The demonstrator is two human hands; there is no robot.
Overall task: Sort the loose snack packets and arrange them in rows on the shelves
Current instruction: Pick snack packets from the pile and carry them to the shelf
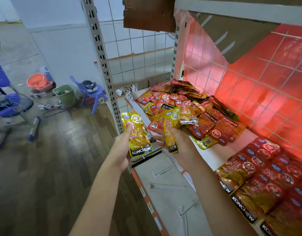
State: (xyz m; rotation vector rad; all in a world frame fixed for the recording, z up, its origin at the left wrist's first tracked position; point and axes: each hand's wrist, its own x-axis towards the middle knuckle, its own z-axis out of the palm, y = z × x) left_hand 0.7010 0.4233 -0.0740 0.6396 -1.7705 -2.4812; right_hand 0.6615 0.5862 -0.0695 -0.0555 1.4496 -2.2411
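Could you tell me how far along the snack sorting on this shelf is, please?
Partly done. Rows of red packets already stand ordered at the shelf's near end. In hand: the left hand and right hand each hold a yellow Konchew packet. Left: the big mixed pile of red and yellow packets further back.

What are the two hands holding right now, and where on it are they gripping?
Each holds a yellow foil snack packet: the left hand grips one along its left edge, the right hand grips another around its middle.
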